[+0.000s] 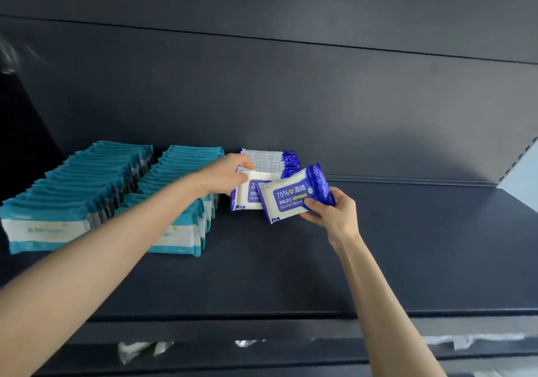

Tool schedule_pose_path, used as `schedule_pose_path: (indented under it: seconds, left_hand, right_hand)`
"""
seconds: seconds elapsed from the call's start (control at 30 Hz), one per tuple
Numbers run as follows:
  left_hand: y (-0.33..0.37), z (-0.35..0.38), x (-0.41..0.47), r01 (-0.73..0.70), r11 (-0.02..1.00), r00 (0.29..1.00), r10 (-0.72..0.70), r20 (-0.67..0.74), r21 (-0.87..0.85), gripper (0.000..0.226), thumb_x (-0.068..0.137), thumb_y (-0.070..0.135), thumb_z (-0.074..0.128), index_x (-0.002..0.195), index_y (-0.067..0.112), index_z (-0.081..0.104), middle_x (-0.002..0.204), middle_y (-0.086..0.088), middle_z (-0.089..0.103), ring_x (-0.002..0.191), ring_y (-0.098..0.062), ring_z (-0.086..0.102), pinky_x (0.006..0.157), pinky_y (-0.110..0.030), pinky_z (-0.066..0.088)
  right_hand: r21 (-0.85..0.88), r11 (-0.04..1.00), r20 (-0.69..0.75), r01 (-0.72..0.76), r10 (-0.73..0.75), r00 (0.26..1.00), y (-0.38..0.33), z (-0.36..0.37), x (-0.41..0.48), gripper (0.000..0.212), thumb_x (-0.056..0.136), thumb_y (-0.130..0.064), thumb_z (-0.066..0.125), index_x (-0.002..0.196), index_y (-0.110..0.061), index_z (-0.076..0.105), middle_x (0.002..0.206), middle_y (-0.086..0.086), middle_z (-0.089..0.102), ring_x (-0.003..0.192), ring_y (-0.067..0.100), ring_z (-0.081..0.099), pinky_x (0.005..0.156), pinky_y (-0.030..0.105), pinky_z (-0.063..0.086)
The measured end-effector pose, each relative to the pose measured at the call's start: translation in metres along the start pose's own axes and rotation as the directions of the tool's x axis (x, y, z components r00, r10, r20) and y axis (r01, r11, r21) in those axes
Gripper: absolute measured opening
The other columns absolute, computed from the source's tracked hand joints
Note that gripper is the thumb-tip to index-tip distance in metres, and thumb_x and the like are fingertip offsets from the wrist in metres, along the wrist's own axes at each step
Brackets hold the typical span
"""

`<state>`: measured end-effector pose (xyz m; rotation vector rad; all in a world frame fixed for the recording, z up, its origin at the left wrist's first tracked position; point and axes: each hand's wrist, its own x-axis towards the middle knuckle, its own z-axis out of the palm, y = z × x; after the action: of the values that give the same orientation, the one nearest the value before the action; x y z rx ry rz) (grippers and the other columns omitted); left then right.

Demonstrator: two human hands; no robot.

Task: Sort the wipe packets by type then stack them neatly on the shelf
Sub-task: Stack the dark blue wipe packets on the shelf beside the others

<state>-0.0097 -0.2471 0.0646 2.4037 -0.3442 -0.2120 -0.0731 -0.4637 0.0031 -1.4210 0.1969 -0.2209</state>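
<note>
Right hand (332,210) grips a blue alcohol-wipe pkt (291,197) by its right end: thumb on the printed face, fingers curled behind. Pkt is tilted, label toward cam, its left end reaching toward the left hand; can't tell if the lower corner touches the shelf (291,266). Left hand (227,175) sits just left of it, fingers curled over the top edge of the front blue pkt (244,199). That one stands upright at the head of a short blue row (273,159), which runs back from the fingertips to the back panel (291,100). Held pkt overlaps the front blue pkt's right half, prob. touching. Under and left of the left forearm are two long rows of teal pkts, both standing on edge, front to back: near teal row (177,202) just beside the blue row, far teal row (72,193) beyond it. Below both wrists: lower shelf (291,356) w/ crumpled clear plastic (136,349), blurry.
</note>
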Motion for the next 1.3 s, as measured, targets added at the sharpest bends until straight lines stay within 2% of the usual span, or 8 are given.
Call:
schedule_pose_path:
  seconds: [0.1, 0.23, 0.43, 0.53, 0.63, 0.83, 1.0, 1.3]
  left_hand:
    - [-0.001, 0.0, 0.01, -0.022, 1.0, 0.998, 0.023, 0.059, -0.007, 0.014, 0.095, 0.023, 0.049, 0.104, 0.016, 0.057, 0.103, -0.011, 0.058, 0.084, -0.02, 0.055, 0.082, -0.042, 0.052]
    - [-0.004, 0.001, 0.018, -0.073, 0.977, 0.996, 0.061, 0.062, 0.203, 0.041, 0.08, 0.041, 0.071, 0.109, 0.017, 0.056, 0.115, -0.004, 0.056, 0.101, -0.021, 0.055, 0.082, -0.032, 0.044]
    - [-0.008, 0.007, 0.021, -0.189, 0.93, 0.981, 0.19, 0.028, 0.314, 0.045, 0.07, 0.027, 0.082, 0.106, 0.016, 0.057, 0.107, 0.0, 0.053, 0.101, -0.019, 0.05, 0.075, -0.028, 0.038]
    - [-0.009, 0.01, 0.024, -0.226, 0.909, 0.97, 0.244, -0.007, 0.351, 0.036, 0.071, 0.022, 0.081, 0.101, 0.015, 0.061, 0.097, 0.003, 0.049, 0.094, -0.014, 0.043, 0.071, -0.024, 0.031]
    - [-0.011, 0.013, 0.027, -0.227, 0.883, 0.963, 0.266, -0.039, 0.411, 0.035, 0.075, 0.023, 0.078, 0.105, 0.015, 0.061, 0.103, 0.003, 0.052, 0.098, -0.016, 0.046, 0.078, -0.028, 0.038]
    - [-0.009, 0.015, 0.026, -0.243, 0.723, 0.921, 0.381, -0.08, 0.647, 0.052, 0.076, 0.037, 0.075, 0.118, 0.017, 0.053, 0.117, 0.002, 0.05, 0.11, -0.016, 0.042, 0.078, -0.028, 0.035]
    - [-0.01, 0.011, 0.025, -0.238, 0.613, 0.94, 0.34, 0.021, 0.753, 0.067, 0.087, 0.046, 0.061, 0.14, 0.012, 0.037, 0.149, -0.006, 0.031, 0.136, -0.022, 0.029, 0.105, -0.038, 0.031]
    - [-0.013, 0.015, 0.035, -0.212, 0.497, 0.977, 0.119, 0.176, 0.841, 0.072, 0.101, 0.046, 0.028, 0.149, 0.006, -0.007, 0.158, -0.012, -0.01, 0.147, -0.02, -0.005, 0.118, -0.044, 0.009]
  right_hand:
    - [-0.05, 0.998, -0.028, -0.027, 0.026, 0.999, 0.009, 0.003, 0.007, 0.017, 0.081, 0.006, 0.068, 0.093, 0.0, 0.058, 0.089, 0.009, 0.069, 0.074, 0.016, 0.071, 0.062, 0.026, 0.058]
    - [-0.181, 0.982, -0.07, -0.048, 0.036, 0.997, 0.022, 0.014, 0.017, 0.019, 0.077, -0.002, 0.075, 0.089, 0.001, 0.061, 0.093, 0.012, 0.07, 0.08, 0.021, 0.071, 0.069, 0.032, 0.059]
    - [-0.6, 0.8, -0.084, 0.012, -0.078, 0.993, 0.027, 0.028, 0.031, 0.044, 0.07, -0.031, 0.083, 0.079, 0.006, 0.061, 0.078, 0.015, 0.066, 0.065, 0.019, 0.052, 0.059, 0.031, 0.041]
    - [-0.711, 0.702, -0.062, 0.042, -0.122, 0.991, 0.028, 0.031, 0.034, 0.045, 0.071, -0.039, 0.081, 0.073, -0.003, 0.054, 0.083, 0.007, 0.058, 0.077, 0.022, 0.052, 0.059, 0.029, 0.037]
    - [-0.794, 0.604, -0.039, 0.072, -0.168, 0.985, 0.029, 0.035, 0.034, 0.05, 0.071, -0.042, 0.08, 0.094, -0.01, 0.049, 0.104, 0.002, 0.049, 0.099, 0.021, 0.047, 0.072, 0.034, 0.042]
    - [-0.826, 0.505, 0.088, 0.249, -0.321, 0.943, 0.026, 0.036, 0.036, 0.101, 0.073, -0.032, 0.081, 0.149, -0.019, 0.016, 0.144, 0.003, 0.028, 0.127, 0.024, 0.033, 0.089, 0.041, 0.045]
    - [-0.873, 0.213, 0.363, 0.439, -0.318, 0.876, 0.023, 0.035, 0.045, 0.089, 0.083, -0.031, 0.071, 0.152, -0.023, 0.014, 0.16, -0.001, 0.005, 0.142, 0.028, 0.012, 0.112, 0.043, 0.028]
    - [-0.909, 0.092, 0.39, 0.406, -0.158, 0.907, 0.012, 0.033, 0.059, 0.08, 0.091, -0.042, 0.059, 0.152, -0.031, 0.008, 0.16, -0.005, -0.003, 0.146, 0.029, -0.002, 0.116, 0.045, 0.008]
